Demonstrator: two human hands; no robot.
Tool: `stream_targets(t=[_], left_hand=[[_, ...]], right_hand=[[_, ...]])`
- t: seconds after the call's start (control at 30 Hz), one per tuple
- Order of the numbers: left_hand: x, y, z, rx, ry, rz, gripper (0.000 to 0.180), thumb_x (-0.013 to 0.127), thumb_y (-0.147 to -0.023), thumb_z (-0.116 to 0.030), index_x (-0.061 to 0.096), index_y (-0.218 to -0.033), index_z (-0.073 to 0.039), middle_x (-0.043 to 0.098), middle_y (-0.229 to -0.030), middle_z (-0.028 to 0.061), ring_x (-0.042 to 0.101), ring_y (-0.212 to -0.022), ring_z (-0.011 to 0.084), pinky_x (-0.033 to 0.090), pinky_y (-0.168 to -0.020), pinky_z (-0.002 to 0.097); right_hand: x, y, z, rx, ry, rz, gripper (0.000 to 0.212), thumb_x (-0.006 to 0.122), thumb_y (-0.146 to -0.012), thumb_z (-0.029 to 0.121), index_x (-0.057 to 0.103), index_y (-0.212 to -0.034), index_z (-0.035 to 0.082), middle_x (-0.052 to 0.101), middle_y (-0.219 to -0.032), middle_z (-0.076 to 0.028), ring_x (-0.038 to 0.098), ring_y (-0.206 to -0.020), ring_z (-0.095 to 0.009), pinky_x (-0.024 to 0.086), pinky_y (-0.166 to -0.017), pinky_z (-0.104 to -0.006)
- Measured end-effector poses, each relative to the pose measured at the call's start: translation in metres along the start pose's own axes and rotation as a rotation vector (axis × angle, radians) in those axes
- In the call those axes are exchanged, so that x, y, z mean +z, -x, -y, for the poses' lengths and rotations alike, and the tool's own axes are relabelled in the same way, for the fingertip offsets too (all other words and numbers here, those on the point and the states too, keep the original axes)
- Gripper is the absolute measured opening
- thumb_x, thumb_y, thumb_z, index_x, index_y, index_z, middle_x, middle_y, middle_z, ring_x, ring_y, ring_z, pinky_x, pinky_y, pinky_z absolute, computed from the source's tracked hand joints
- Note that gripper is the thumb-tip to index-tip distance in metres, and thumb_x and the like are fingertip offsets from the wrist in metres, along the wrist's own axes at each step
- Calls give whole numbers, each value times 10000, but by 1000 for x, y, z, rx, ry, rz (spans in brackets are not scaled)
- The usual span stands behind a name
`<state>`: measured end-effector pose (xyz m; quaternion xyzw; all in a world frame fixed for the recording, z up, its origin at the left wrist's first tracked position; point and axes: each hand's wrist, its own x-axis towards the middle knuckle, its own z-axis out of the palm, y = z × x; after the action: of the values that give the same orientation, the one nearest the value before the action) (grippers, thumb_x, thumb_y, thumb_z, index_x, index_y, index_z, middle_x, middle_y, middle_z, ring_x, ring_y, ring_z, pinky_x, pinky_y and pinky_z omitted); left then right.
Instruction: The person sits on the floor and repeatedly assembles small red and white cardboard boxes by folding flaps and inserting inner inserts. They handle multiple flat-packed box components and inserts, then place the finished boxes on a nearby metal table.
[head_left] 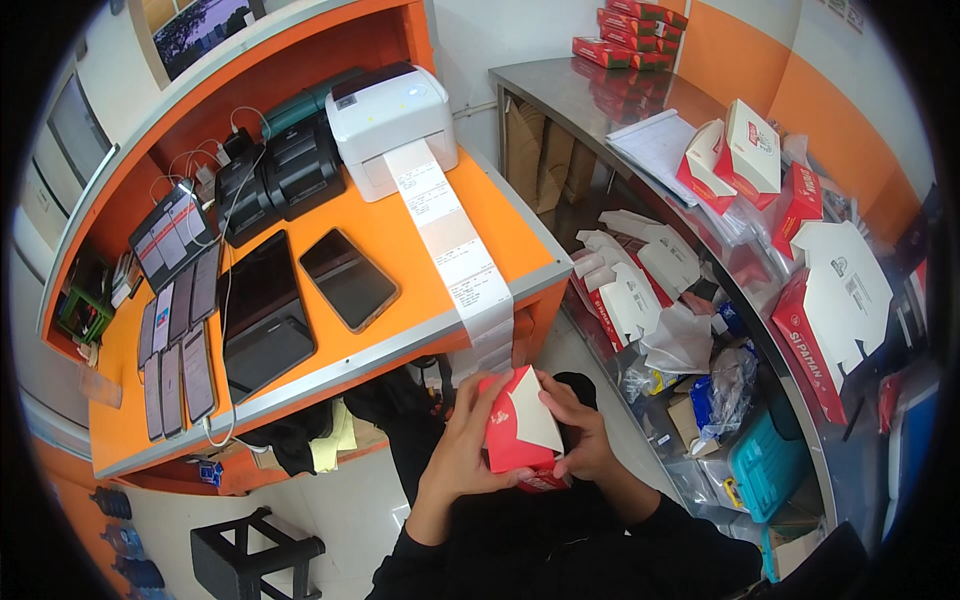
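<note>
Orange desk (528,246) lies ahead-left of our grip. Our left hand (458,442) and right hand (584,432) clasp a red-and-white box (517,428).

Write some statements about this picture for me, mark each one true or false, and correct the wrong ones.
1. The left hand and the right hand both hold one red and white box. True.
2. The white printer has no paper coming out. False: a printed paper strip runs from it over the counter's edge.
3. Several phones lie on the orange counter. True.
4. The stacked red boxes are on the floor. False: they stand on the metal counter.
5. The stool is bright yellow. False: it is black.
</note>
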<state>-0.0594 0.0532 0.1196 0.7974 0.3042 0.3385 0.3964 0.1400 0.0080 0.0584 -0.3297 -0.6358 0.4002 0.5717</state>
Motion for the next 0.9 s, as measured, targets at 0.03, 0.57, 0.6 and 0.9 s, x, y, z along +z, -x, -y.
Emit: stream_targets(t=[0.03, 0.57, 0.6, 0.9], left_hand=[[3, 0, 3, -9, -5, -22, 1011, 813, -531, -396, 348, -1369, -75, 348, -1309, 207, 431, -1179, 406, 386, -974, 429], [48, -3, 42, -91, 799, -270, 1190, 573, -649, -782, 12, -1438, -91, 268, -1415, 186, 301, -1320, 297, 288, -1055, 426], [54, -1, 40, -163, 847, -240, 1218, 580, -618, -797, 9, -1440, -103, 247, -1426, 176, 289, -1325, 304, 290, -1047, 458], [67, 9, 36, -396, 839, -39, 760, 544, -872, -485, 156, -1417, -126, 172, -1463, 133, 228, -1361, 296, 304, -1025, 489]], right_hand=[[5, -2, 2, 43, -10, -17, 888, 722, -664, 567, 462, -1331, 42, 293, -1460, -208, 270, -1348, -343, 204, -1083, -429], [-86, 32, 55, 273, 172, 246, 992, 845, -594, 298, 327, -1404, 53, 315, -1414, -166, 259, -1347, -306, 206, -1095, -423], [-96, 33, 60, 246, 169, 188, 977, 844, -588, 312, 355, -1387, 37, 352, -1389, -158, 267, -1340, -300, 210, -1088, -419], [-212, -63, 121, -256, 703, -919, 764, 751, -755, 218, 358, -1402, 115, 306, -1398, -131, 349, -1272, -256, 375, -1012, -371]])
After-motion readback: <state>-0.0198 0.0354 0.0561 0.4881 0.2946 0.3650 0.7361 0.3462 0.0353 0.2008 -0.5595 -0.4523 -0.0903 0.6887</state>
